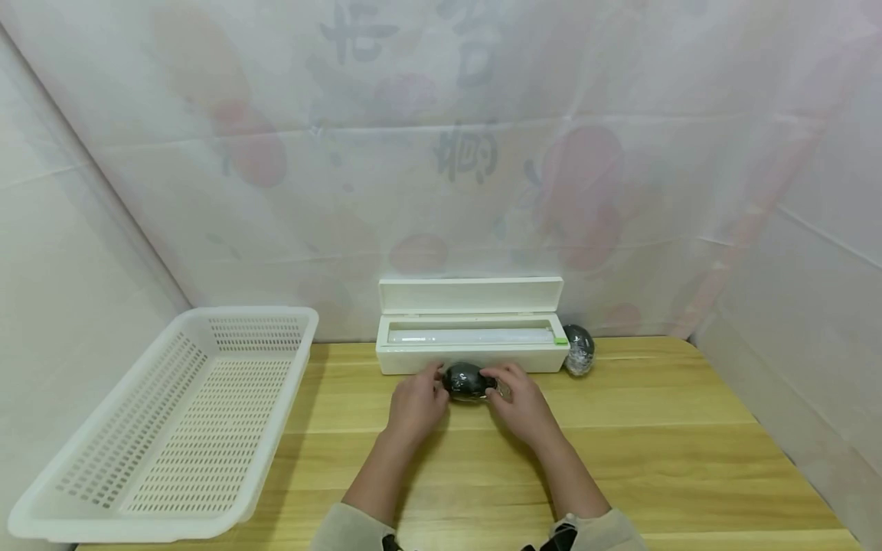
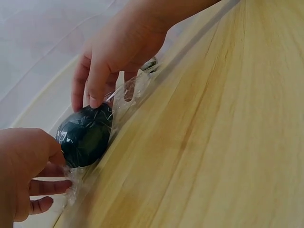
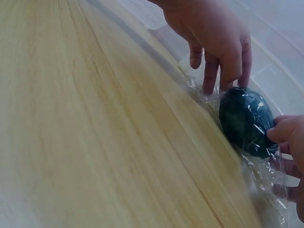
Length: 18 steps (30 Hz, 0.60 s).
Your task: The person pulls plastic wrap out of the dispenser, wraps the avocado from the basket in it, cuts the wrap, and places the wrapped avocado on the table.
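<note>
A dark green, egg-shaped thing (image 1: 465,381) in clear plastic wrap lies on its side, close in front of the white wrap box. My left hand (image 1: 417,403) holds its left end with curled fingers. From the other end my right hand (image 1: 521,402) grips it, thumb on the dark surface in the right wrist view. Loose crinkled cling film (image 3: 266,173) trails from the end by the right hand. More film (image 2: 72,187) bunches at the left hand's fingers in the left wrist view.
Behind the hands stands the white wrap box (image 1: 475,360), lid raised, with a roll of film (image 1: 472,336) inside. A second wrapped dark oval thing (image 1: 579,350) sits against its right end. To the left is a white perforated basket (image 1: 251,490) on the wooden table (image 1: 661,444).
</note>
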### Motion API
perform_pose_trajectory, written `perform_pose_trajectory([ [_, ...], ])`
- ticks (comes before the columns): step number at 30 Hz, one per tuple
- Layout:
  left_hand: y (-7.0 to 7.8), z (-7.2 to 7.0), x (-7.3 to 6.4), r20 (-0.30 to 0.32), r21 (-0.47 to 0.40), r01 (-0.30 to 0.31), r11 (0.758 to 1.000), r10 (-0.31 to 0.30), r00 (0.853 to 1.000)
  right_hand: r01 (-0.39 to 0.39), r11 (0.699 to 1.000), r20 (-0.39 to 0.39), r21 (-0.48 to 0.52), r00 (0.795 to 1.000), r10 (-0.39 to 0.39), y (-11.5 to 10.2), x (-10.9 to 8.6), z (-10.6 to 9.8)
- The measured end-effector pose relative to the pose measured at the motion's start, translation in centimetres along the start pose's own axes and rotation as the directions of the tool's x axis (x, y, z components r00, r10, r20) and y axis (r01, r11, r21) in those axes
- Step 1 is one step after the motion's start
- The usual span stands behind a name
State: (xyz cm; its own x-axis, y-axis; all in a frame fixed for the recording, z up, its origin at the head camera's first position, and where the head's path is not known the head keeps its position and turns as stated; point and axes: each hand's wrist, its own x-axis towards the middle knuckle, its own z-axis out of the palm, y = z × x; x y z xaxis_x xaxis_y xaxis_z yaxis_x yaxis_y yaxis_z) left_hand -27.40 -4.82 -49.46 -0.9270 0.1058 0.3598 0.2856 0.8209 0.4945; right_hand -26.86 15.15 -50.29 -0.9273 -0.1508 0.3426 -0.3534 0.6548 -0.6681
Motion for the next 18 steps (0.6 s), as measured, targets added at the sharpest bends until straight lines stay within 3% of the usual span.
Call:
perform_pose_trajectory([
  [3,0.20,-0.02,-0.01,-0.071,0.035,-0.045,0.998,0.048,0.996,-0.004,1.000,-0.009,0.003,1.000,0.004,0.05,0.00,0.03],
  [6,0.52,-0.06,-0.04,-0.135,0.062,-0.170,0.984,0.177,0.975,0.000,1.000,-0.021,-0.001,1.000,0.000,0.15,0.00,0.12],
  [8,0.69,0.06,-0.13,-0.135,0.086,-0.252,0.964,0.262,0.956,0.008,1.000,-0.029,-0.009,1.000,-0.009,0.21,0.01,0.21],
  [10,0.82,0.23,-0.24,-0.110,0.099,-0.299,0.949,0.309,0.945,0.022,1.000,-0.046,-0.015,0.999,-0.023,0.25,0.01,0.30],
  [13,0.92,0.49,-0.38,-0.069,0.112,-0.287,0.951,0.296,0.953,0.028,0.999,-0.079,-0.019,0.996,-0.029,0.27,0.04,0.41],
  [18,1.02,0.64,-0.31,-0.064,0.091,-0.255,0.963,0.261,0.963,0.026,0.999,-0.116,0.021,0.993,-0.023,0.26,0.09,0.51],
])
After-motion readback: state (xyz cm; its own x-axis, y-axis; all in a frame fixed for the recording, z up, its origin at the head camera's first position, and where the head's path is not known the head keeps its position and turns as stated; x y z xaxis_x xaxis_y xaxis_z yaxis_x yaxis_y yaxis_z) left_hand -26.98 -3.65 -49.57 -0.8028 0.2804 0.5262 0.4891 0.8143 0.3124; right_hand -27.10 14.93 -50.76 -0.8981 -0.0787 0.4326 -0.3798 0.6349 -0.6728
